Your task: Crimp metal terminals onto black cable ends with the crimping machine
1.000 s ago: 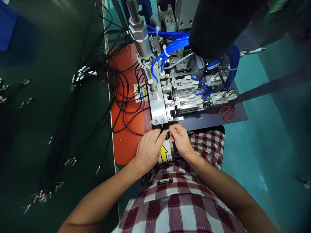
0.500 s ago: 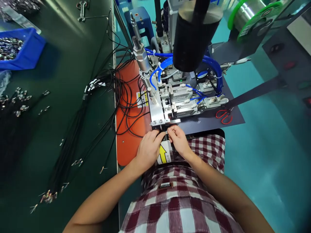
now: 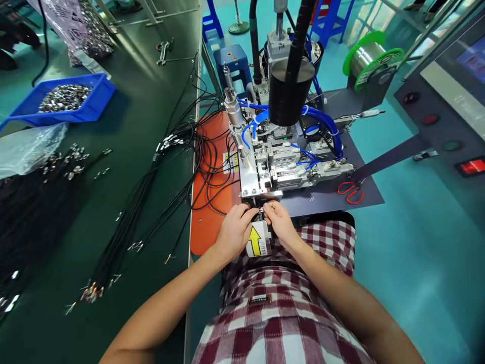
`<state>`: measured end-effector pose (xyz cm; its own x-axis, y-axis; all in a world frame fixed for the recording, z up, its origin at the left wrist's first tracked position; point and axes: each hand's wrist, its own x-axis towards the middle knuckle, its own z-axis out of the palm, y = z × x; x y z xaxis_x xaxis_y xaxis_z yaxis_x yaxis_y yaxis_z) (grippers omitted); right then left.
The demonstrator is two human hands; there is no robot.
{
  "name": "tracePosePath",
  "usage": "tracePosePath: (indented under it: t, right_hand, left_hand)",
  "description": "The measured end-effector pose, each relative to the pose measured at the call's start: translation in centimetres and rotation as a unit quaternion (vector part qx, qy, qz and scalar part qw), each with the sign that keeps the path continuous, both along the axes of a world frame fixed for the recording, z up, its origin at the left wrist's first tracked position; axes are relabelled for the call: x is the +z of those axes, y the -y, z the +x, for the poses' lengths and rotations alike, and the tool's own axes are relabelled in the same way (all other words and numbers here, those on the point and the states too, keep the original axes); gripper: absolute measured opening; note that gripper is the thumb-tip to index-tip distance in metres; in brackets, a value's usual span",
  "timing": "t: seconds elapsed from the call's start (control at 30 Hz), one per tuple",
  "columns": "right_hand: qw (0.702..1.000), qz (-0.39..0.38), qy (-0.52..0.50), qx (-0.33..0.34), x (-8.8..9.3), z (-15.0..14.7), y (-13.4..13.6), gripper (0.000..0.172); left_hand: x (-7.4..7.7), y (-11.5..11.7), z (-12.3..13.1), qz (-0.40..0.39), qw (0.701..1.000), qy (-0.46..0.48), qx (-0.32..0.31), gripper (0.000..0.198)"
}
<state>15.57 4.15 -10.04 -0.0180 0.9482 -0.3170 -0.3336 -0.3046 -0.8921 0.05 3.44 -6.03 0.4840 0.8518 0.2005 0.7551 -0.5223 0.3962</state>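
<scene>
My left hand (image 3: 238, 227) and my right hand (image 3: 279, 220) meet at the front end of a metal bench machine (image 3: 250, 177). Both are closed in a pinch, fingertips nearly touching. Between them shows a small silvery piece (image 3: 261, 209), too small to name surely; my right fingers grip it. A black cable (image 3: 215, 207) runs over the orange plate (image 3: 204, 237) to my left fingers, which hide its end. Just below the fingertips lies a white label with a yellow arrow (image 3: 255, 241).
On the dark green bench lie a bundle of black cables (image 3: 129, 217), a blue bin (image 3: 98, 103) of small metal parts, and wrenches (image 3: 163, 53). Red-handled scissors (image 3: 350, 192) rest on the grey plate. A wire spool (image 3: 369, 58) and a control panel (image 3: 454, 101) stand right.
The head view has shifted, so more of the bench, bin and control panel shows. My hands stay pinched at the same place on the machine.
</scene>
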Motion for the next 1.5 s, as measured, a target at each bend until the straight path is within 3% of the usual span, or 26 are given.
tracePosePath:
  t: [0.23, 0.43, 0.63, 0.8, 1.13, 1.5]
  right_hand:
    - [1.0, 0.015, 0.017, -0.018, -0.7, -0.3, 0.1, 0.035]
    - [0.999, 0.028, 0.019, -0.009, -0.7, -0.2, 0.1, 0.032]
    - [1.0, 0.021, 0.017, -0.003, -0.9, 0.2, -0.1, 0.031]
    - [0.999, 0.019, 0.028, -0.001, -0.8, 0.3, -0.4, 0.034]
    - [0.997, -0.014, 0.07, 0.005, -1.2, 2.4, 0.0, 0.042]
    - [0.993, -0.012, 0.094, -0.069, -2.0, 4.8, 2.9, 0.039]
  left_hand:
    - [-0.3, -0.3, 1.1, 0.001, 0.999, -0.021, 0.035, 0.032]
    - [-0.3, 1.1, -0.8, -0.019, 0.995, 0.077, 0.06, 0.037]
    - [-0.6, 4.3, -3.9, 0.009, 0.996, -0.045, 0.078, 0.048]
    - [-1.3, 4.1, -4.1, 0.025, 0.991, -0.091, 0.093, 0.048]
    - [-1.2, 1.7, -7.1, 0.031, 0.998, -0.033, -0.032, 0.046]
    - [-2.0, 1.8, -7.0, 0.051, 0.998, -0.016, -0.028, 0.05]
